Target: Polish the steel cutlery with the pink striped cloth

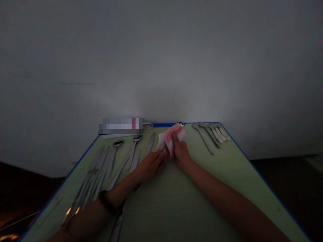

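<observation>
Left to right across the green table point(174, 205): well to the left of the left hand, knives point(96, 158) and spoons point(118, 144) lie with their handles toward the viewer; beyond them rests a box point(121, 126), its face blurred. A single knife point(151, 143) lies just beyond the left hand point(150, 164), partly covered by it. The left hand is curled at the near edge of the cloth point(169, 137); whether it also grips a handle cannot be told. The cloth, pink and white, sits between and slightly beyond the hands, with a shiny metal end point(181, 124) showing at its far edge. The right hand point(182, 153) grasps the cloth from the right, thumb pressed on top. Farther right of this hand lie dark spoons point(205, 141), then utensils with pale handles point(218, 135). For sound handling, the left hand should steady the near end while the right thumb keeps even pressure through the fabric; a loose fold could let the metal slip, and low elbows risk disturbing the row at left.
</observation>
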`<action>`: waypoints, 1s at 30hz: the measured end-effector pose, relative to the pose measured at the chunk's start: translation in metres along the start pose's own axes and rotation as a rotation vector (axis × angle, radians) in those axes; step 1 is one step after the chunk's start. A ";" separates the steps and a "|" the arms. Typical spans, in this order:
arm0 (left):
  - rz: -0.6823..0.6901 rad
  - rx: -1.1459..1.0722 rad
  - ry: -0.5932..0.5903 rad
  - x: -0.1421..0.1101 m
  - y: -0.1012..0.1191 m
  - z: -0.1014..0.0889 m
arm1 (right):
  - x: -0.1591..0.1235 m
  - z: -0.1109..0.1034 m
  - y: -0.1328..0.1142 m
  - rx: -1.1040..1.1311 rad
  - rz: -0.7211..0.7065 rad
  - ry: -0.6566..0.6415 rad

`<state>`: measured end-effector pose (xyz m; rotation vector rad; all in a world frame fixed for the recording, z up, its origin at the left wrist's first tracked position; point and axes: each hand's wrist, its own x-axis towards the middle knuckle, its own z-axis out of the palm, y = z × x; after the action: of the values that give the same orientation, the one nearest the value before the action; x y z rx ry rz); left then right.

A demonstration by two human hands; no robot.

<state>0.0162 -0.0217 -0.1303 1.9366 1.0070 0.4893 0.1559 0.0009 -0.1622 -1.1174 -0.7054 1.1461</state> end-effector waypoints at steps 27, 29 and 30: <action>-0.052 -0.122 0.037 -0.002 0.003 0.000 | 0.037 -0.043 -0.031 0.173 0.062 -0.305; -0.067 -0.142 0.009 -0.002 0.002 0.000 | 0.035 -0.041 -0.033 0.180 0.100 -0.287; -0.071 -0.153 -0.003 -0.002 0.001 0.001 | 0.035 -0.041 -0.035 0.199 0.119 -0.273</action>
<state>0.0160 -0.0240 -0.1293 1.7596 1.0034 0.5074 0.2147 0.0205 -0.1464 -0.8521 -0.7234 1.4553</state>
